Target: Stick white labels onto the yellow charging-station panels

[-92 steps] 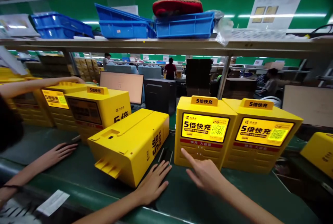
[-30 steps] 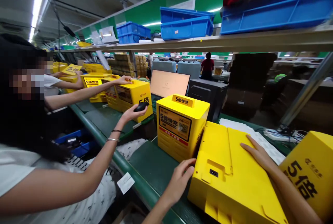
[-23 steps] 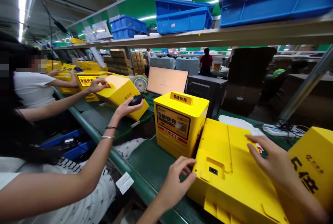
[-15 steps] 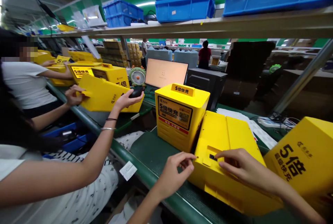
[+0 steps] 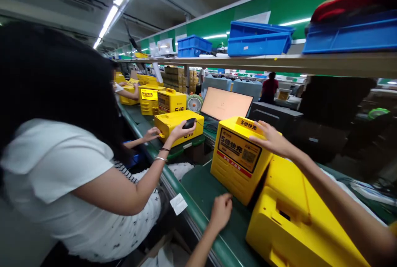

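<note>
A yellow box with a dark label panel (image 5: 237, 153) stands upright on the green work surface (image 5: 198, 188). My right hand (image 5: 271, 136) is at the raised handle on its top, thumb and fingers around the handle's right end. Below the box's near left corner, my left hand (image 5: 221, 211) is curled with its fingers together; whatever it may hold is hidden. To the right, a second yellow box (image 5: 297, 217) lies on its side, its small recessed dark socket facing up, partly under my right forearm.
A co-worker in white (image 5: 93, 167) sits at the left, holding a black mouse (image 5: 189, 123) by another yellow box (image 5: 178, 123). Behind stand a monitor (image 5: 228, 103), a small fan (image 5: 194, 103) and a black case (image 5: 274, 116). Blue bins (image 5: 260, 43) line the shelf above.
My right hand has left the lying box's socket and reached up to the upright box's handle. My left hand has drawn away from the lying box and curled. The view has swung left and up.
</note>
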Demonstrator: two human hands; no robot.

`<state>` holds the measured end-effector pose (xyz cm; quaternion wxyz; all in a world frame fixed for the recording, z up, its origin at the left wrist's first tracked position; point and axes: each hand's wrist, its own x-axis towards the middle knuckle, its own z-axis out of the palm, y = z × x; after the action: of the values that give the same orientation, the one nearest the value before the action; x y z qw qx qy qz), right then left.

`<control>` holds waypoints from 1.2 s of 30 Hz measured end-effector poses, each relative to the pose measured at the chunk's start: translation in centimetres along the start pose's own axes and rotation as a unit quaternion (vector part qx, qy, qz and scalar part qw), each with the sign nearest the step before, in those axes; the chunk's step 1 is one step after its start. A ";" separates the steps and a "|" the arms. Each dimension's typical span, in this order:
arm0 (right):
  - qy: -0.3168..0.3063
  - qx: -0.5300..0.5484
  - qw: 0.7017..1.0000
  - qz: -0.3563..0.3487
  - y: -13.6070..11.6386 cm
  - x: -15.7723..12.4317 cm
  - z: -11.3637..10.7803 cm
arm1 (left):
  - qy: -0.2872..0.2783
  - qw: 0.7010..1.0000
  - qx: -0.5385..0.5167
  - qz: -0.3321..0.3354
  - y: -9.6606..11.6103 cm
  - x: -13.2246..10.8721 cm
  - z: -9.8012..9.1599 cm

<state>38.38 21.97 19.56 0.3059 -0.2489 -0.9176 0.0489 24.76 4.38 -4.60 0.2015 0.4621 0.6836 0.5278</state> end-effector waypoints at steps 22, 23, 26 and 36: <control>-0.022 -0.065 0.996 0.065 2.9 4.6 3.9 | 0.136 0.987 -0.080 -0.010 3.8 3.4 2.2; -0.022 -0.065 0.995 0.070 3.1 4.5 4.2 | 0.135 0.987 -0.082 -0.007 4.8 3.8 2.0; -0.020 -0.055 0.995 0.076 3.3 4.3 3.9 | 0.125 0.988 -0.092 -0.013 6.4 4.1 1.3; -0.020 -0.039 0.996 0.082 1.8 4.1 2.9 | 0.026 0.961 -0.255 -0.107 4.2 1.5 -0.6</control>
<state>34.69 25.73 18.97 0.2724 -0.3342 -0.9012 0.0428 25.30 5.35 -0.28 0.3506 0.3056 0.5766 0.6717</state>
